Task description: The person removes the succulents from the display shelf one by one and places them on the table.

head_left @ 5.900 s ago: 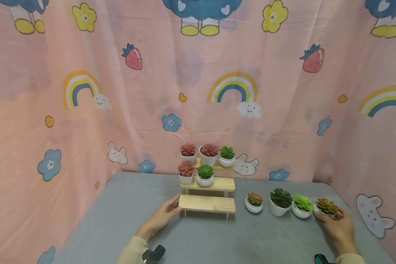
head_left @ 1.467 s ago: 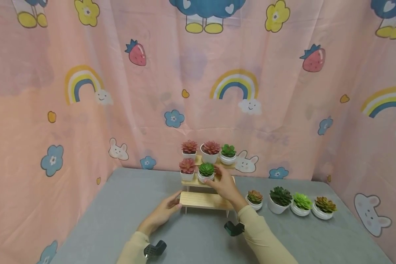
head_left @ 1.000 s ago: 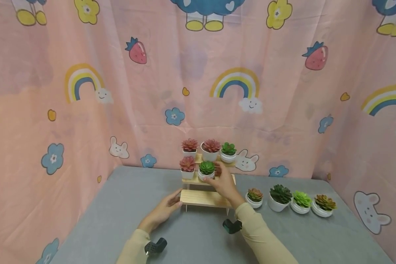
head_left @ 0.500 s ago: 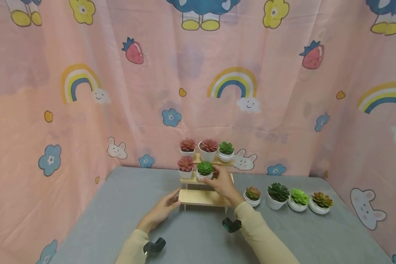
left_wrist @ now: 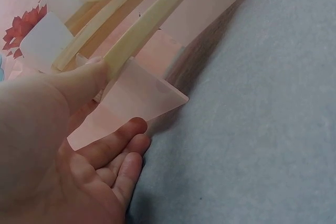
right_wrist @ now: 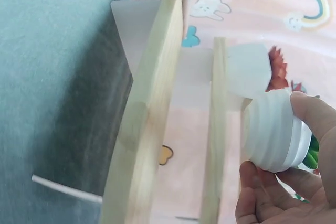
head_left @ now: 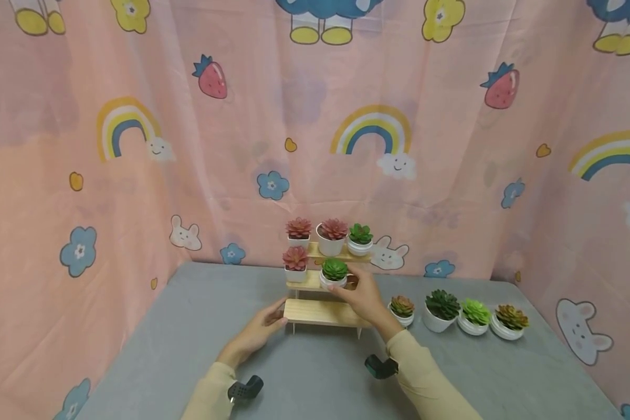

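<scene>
A three-tier wooden display stand (head_left: 322,314) stands on the table. My left hand (head_left: 257,332) holds the left end of its lowest board, thumb on the board's end (left_wrist: 113,64), other fingers loosely bent by the translucent leg panel (left_wrist: 139,90). My right hand (head_left: 364,296) grips a green succulent in a ribbed white pot (head_left: 334,272) at the middle tier; whether the pot touches the board is unclear. A red succulent (head_left: 296,262) in a square white pot sits left of it. Two red succulents (head_left: 332,236) and a green succulent (head_left: 360,238) fill the top tier.
Right of the stand, potted succulents stand on the grey table (head_left: 163,338): a small brownish one (head_left: 401,309) partly behind my right arm, a dark green one (head_left: 442,309), a bright green one (head_left: 474,316) and a yellow-brown one (head_left: 510,321). A pink patterned curtain (head_left: 231,146) hangs behind.
Earlier my right hand was at the yellow-brown succulent on the right; then it came to the middle tier's green one. That pot has now shifted slightly right in my grip. The left hand stays put.
</scene>
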The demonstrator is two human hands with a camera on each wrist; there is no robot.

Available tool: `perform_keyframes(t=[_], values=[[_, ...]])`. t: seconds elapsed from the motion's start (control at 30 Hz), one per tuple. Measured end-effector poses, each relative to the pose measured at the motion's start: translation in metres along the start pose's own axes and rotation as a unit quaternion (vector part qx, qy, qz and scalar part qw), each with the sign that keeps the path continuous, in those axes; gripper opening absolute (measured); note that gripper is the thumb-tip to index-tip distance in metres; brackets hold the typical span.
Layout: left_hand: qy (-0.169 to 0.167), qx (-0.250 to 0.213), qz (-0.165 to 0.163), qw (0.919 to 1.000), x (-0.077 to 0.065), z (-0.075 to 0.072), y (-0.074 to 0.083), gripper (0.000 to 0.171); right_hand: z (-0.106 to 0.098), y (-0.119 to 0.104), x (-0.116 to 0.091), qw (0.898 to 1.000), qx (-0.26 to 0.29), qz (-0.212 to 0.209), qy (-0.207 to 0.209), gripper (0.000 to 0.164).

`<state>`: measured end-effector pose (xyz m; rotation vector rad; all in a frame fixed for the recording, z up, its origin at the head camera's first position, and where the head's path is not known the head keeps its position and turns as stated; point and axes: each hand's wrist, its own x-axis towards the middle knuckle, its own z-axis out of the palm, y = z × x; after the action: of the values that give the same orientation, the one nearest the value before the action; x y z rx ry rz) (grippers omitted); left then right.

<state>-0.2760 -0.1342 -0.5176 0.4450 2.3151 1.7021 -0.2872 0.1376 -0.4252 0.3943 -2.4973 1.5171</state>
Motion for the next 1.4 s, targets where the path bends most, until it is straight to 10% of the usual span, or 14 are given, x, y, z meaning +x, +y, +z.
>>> perform_keyframes(t=[0.87, 1.4], values=[[0.0, -0.002, -0.006, 1.0, -0.002, 0.001, 0.001, 0.063, -0.055, 0.016, -0.068, 0.995, -0.073, -0.052, 0.032, 0.048], [-0.003, 0.0, 0.002, 1.0, -0.002, 0.0, 0.002, 0.063, -0.093, 0.033, -0.086, 0.994, -0.096, 0.057, 0.004, 0.076]])
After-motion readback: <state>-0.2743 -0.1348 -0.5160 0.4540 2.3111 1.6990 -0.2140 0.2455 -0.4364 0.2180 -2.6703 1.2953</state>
